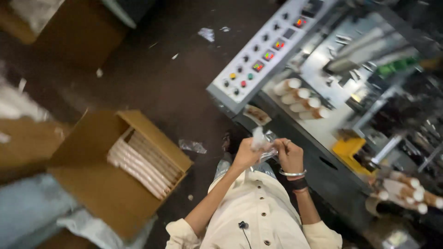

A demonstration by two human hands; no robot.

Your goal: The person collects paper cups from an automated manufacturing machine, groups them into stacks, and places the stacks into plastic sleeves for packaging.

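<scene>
My left hand and my right hand are raised together in front of my cream shirt. Both grip a crumpled clear plastic sleeve, which sticks up between them. A metal bangle and dark bands sit on my right wrist. What the sleeve holds cannot be made out. Past my hands, several stacks of paper cups lie on their sides on a machine's metal bed.
An open cardboard box at the left holds rows of sleeved cup stacks. A grey control panel with buttons and lit displays slants above. There are more cup stacks at the right, a yellow part, and plastic scraps on the dark floor.
</scene>
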